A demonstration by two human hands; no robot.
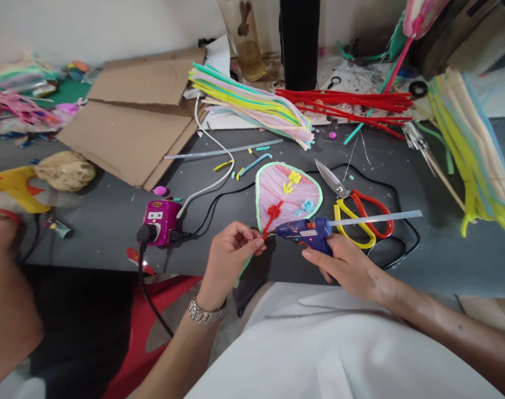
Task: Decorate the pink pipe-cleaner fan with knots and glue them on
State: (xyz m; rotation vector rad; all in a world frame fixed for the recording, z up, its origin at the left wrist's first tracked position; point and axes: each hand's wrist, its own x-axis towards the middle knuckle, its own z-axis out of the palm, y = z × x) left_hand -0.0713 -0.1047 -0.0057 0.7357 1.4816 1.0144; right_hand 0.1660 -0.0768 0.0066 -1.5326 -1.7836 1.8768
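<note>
Though its lower tip is concealed, a pink, mint-edged pipe-cleaner panel (273, 185)

On or just above the grey surface (111, 221). Left hand (238, 244): forearm angled up from below, thumb and forefinger pinching the panel's tip; exact strand hidden. Right hand (346, 260): forearm from the right, fingers wrapping the handle of a blue plastic glue gun (304, 230); trigger obscured, nozzle directed left, near the stem of a red fuzzy-wire flower (274, 211). Another person's hand (0, 238): cropped at left edge.

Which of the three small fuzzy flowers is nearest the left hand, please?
The red fuzzy flower is; the yellow fuzzy flower and blue fuzzy flower lie farther from the left hand.
</note>
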